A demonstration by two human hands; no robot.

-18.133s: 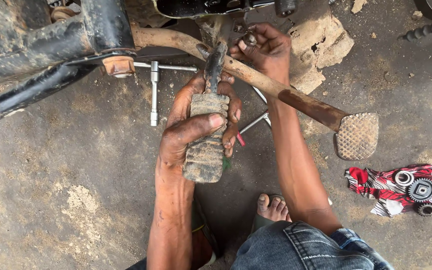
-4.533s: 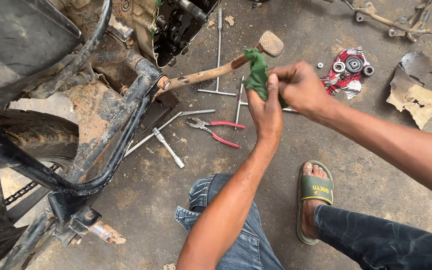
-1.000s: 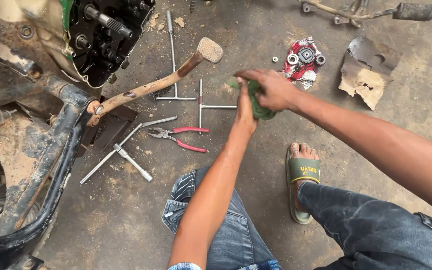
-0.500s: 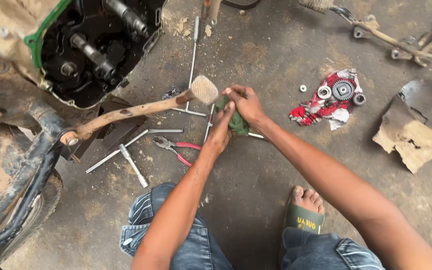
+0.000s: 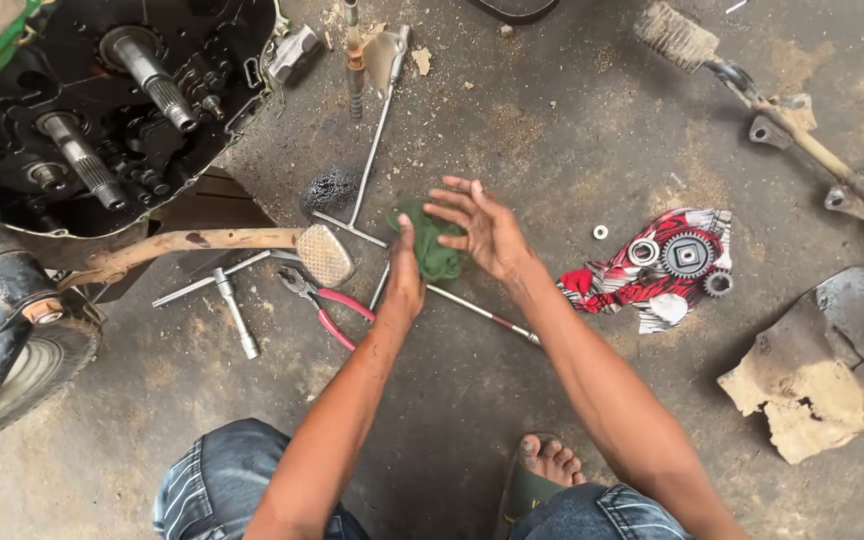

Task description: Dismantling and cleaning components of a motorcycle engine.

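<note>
Green rag [image 5: 437,255]: one, bunched between your two hands above the concrete floor [image 5: 512,130]. Your left hand [image 5: 404,275] grips its near side, fingers closed on the cloth; your right hand [image 5: 482,225] lies over its far side, fingers spread wide. Both forearms reach forward. One pair of red-handled pliers [image 5: 327,305] lies just left; beyond, three gears [image 5: 687,255] on a patterned cloth.

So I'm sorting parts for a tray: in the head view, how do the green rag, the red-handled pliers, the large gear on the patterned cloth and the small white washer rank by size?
1. Red-handled pliers, longest.
2. Green rag, bunched between the left hand and right hand and partly hidden, so it could rank first.
3. Large gear.
4. White washer, clearly smallest.
</note>
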